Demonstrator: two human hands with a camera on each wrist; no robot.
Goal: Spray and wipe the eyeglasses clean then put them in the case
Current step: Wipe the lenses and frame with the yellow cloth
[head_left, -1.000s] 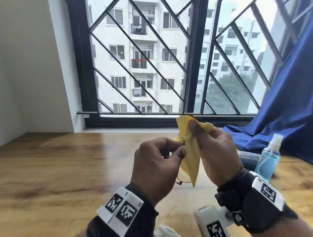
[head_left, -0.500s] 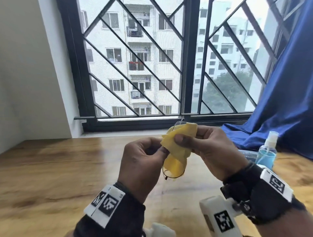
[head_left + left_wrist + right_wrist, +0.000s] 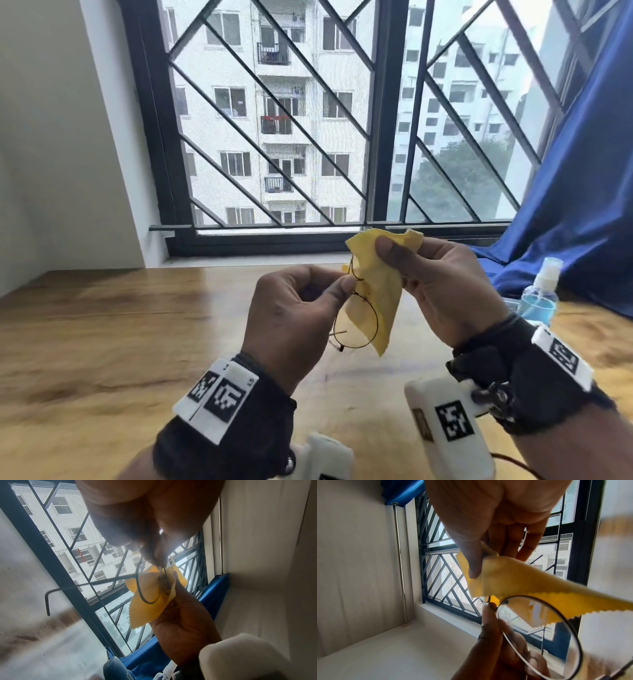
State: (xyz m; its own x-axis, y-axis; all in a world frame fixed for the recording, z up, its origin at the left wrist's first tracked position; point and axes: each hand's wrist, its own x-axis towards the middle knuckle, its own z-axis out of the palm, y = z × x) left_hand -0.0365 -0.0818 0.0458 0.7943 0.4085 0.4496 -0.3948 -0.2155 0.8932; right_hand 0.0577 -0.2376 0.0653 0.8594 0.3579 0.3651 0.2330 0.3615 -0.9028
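Note:
Thin round wire-rimmed eyeglasses (image 3: 356, 325) hang in the air above the wooden table (image 3: 102, 325). My left hand (image 3: 294, 308) pinches them at the bridge between thumb and forefinger (image 3: 154, 558) (image 3: 489, 616). A yellow cleaning cloth (image 3: 376, 287) hangs behind the lower lens (image 3: 539, 626). My right hand (image 3: 442, 284) pinches the cloth's top between thumb and fingers (image 3: 474, 566). The cloth (image 3: 150, 599) covers the upper lens. One temple arm (image 3: 85, 584) sticks out sideways in the left wrist view.
A clear spray bottle (image 3: 539, 298) with blue liquid stands on the table at the right, beside a blue curtain (image 3: 582, 205). A grey object, partly hidden, lies just left of the bottle (image 3: 510, 303). A barred window (image 3: 308, 120) runs along the table's far edge.
Both hands stay together with glasses and cloth. The cloth has shifted from bunched over the lens to hanging looser behind it, and the lower lens rim now shows more fully.

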